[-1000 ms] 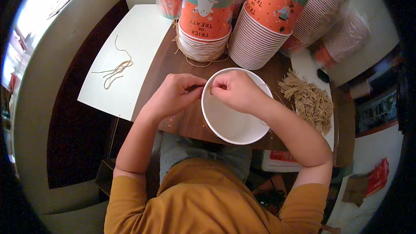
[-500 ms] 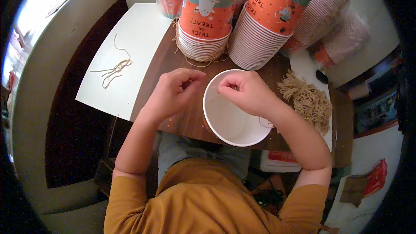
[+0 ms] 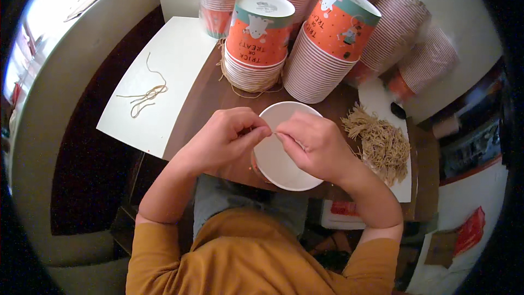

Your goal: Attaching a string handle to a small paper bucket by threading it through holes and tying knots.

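Note:
A white-lined paper bucket [image 3: 289, 158] stands at the table's near edge, its open mouth facing up. Above its mouth my left hand [image 3: 232, 134] and my right hand [image 3: 314, 142] meet, thumbs and fingers pinched together. A bit of thin, pale strand, like a cord, shows between the fingertips; most of it is hidden by the hands. On the right lies a thick bundle of tan cords [image 3: 382, 145], close to my right forearm. Several loose cords [image 3: 147, 97] lie on the white board at the left.
Behind the bucket stand an upside-down stack of orange and green paper buckets [image 3: 256, 43] and a taller leaning stack [image 3: 322, 71]. More wrapped stacks [image 3: 396, 27] fill the back. A small black object [image 3: 398, 110] lies beside the cord bundle on the brown table [image 3: 204, 98].
My left hand has moved right and met my right hand over the bucket. Both are now pinched fingertip to fingertip. The whole view has shifted slightly.

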Motion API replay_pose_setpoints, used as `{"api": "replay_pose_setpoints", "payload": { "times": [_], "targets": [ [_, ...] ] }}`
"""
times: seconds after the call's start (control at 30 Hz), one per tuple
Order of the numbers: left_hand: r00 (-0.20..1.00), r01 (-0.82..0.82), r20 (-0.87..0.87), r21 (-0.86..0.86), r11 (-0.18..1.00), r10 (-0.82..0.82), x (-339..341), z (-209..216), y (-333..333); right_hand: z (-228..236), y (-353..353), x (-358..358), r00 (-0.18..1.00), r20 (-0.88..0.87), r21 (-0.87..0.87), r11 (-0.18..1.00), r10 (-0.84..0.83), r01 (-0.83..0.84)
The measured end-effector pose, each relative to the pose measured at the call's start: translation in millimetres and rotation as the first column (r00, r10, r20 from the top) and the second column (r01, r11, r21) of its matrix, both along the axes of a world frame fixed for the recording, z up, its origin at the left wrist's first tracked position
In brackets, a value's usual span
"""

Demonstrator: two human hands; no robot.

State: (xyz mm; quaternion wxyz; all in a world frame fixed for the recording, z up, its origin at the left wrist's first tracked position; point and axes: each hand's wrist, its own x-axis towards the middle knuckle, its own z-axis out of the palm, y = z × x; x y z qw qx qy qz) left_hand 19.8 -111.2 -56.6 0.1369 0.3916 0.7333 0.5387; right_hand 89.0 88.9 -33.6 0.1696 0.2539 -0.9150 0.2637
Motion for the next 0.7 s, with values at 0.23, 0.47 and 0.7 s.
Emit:
{"api": "replay_pose_setpoints", "payload": {
  "times": [0.23, 0.47, 0.7],
  "targets": [
    [0.955, -0.010, 0.294, 0.137, 0.991, -0.031, 4, -7, 3, 1, -4, 6, 0.999, 0.039, -0.184, 0.983, -0.010, 0.017],
    [0.925, 0.034, 0.368, 0.154, 0.988, -0.089, 8, -3, 1, -6, -1, 7, 0.994, -0.096, -0.111, 0.992, 0.049, -0.060],
    [0.990, -0.077, -0.108, 0.094, 0.993, 0.087, 20, 3, 3, -9, -2, 11, 0.999, 0.040, -0.213, 0.977, 0.006, 0.003]
  ]
}}
